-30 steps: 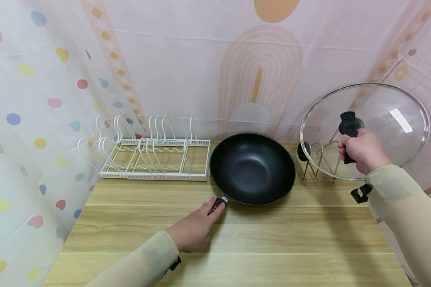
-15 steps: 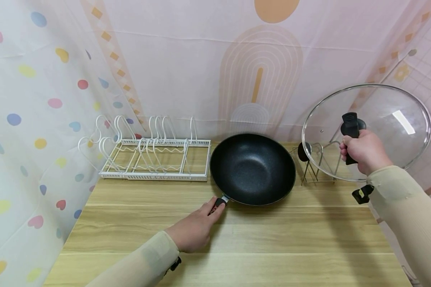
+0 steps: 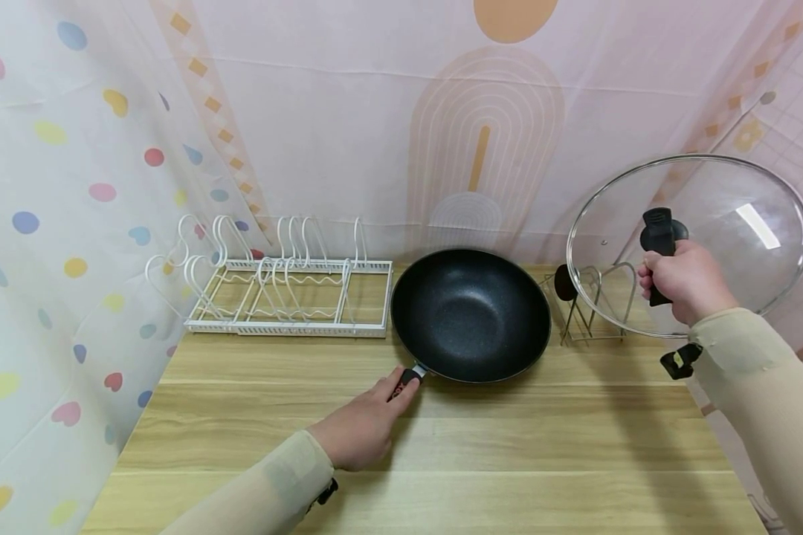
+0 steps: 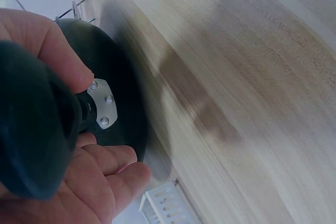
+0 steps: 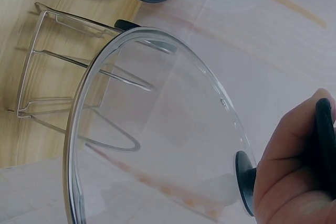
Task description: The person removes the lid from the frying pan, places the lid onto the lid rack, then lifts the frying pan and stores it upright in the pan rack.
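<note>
A black wok (image 3: pixel 468 316) stands on the wooden table with its handle toward the front. My left hand (image 3: pixel 361 427) grips that black handle (image 3: pixel 404 380); in the left wrist view the fingers curl round it just behind a riveted metal bracket (image 4: pixel 104 103). Off to the right, my right hand (image 3: pixel 689 281) holds a large clear glass lid (image 3: pixel 716 193) by its black knob handle (image 3: pixel 657 230). The lid is tilted up, its steel rim overlapping a small metal wire rack (image 3: pixel 592 297) in the head view. Through the glass, the right wrist view shows the rack's loops (image 5: pixel 121 145).
A white rack (image 3: pixel 288 327) with several upright wire dividers stands at the back left, beside the wok. One black oval piece (image 3: pixel 565 282) sits at the wire rack's left end. A patterned curtain (image 3: pixel 348 134) hangs behind the table (image 3: pixel 482 461).
My right hand has shifted slightly to the right, carrying the glass lid along. The left hand and the wok stay where they were.
</note>
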A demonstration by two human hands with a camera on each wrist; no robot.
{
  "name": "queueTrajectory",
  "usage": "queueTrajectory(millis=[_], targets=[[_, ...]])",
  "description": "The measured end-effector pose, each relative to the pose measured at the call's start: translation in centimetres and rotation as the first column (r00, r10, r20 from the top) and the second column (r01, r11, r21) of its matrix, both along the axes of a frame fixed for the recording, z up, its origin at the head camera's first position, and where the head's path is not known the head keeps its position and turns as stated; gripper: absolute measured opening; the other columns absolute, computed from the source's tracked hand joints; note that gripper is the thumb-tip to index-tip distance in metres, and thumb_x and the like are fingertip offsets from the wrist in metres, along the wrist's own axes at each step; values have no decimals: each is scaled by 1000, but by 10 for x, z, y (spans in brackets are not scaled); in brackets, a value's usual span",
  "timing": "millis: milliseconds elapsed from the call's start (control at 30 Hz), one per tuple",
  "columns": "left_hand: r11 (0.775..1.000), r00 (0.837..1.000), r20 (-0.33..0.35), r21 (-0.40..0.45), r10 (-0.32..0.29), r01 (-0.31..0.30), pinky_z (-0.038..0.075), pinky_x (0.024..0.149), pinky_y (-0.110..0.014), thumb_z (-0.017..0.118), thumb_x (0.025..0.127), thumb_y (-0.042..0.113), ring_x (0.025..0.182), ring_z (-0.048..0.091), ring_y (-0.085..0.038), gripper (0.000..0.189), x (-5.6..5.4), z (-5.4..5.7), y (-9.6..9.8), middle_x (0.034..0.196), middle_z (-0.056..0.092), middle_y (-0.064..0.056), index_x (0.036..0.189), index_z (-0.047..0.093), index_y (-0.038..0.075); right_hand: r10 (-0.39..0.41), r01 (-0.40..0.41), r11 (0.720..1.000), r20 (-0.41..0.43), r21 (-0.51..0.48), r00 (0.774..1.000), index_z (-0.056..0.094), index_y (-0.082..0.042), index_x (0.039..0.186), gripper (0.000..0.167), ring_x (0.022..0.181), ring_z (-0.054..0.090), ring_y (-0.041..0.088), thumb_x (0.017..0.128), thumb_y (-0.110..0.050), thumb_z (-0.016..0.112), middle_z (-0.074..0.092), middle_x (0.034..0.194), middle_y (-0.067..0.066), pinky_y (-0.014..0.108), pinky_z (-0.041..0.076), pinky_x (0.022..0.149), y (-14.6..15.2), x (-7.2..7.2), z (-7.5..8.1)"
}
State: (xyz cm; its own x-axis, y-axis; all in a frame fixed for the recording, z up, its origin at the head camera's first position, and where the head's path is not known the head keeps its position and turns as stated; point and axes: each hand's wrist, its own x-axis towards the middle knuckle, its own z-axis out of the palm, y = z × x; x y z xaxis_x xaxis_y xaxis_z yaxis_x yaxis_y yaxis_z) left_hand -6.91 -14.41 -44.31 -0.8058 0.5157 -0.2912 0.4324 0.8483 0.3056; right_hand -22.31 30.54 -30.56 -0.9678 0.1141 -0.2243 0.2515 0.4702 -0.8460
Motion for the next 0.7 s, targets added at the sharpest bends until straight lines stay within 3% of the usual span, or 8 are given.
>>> queueTrajectory(millis=[133, 367, 700], targets=[[1000, 1000, 4, -1, 4, -4, 38, 124, -50, 60, 94, 4, 157, 32, -41, 87, 0, 1, 0, 174, 14, -27, 170, 20, 15, -4, 4, 1000, -6, 2, 1000, 28, 10, 141, 43, 68, 56, 5, 113, -22, 35, 58, 77, -8, 25, 56, 64, 1, 1, 1], [1000, 1000, 2, -2, 5, -5, 38, 124, -51, 60, 93, 4, 156, 32, -42, 87, 0, 1, 1, 174, 14, -27, 170, 20, 14, -3, 3, 999, -2, 46, 1000, 22, 12, 150, 53, 70, 56, 5, 113, -24, 34, 58, 79, -8, 25, 57, 65, 3, 1, 4], [1000, 1000, 0, -2, 6, -6, 38, 124, -51, 60, 94, 5, 156, 33, -43, 86, 0, 1, 0, 174, 14, -27, 170, 20, 15, -4, 5, 999, -25, 52, 1000, 28, 12, 140, 44, 69, 56, 5, 113, -23, 34, 58, 79, -7, 26, 58, 64, 6, 1, 4]])
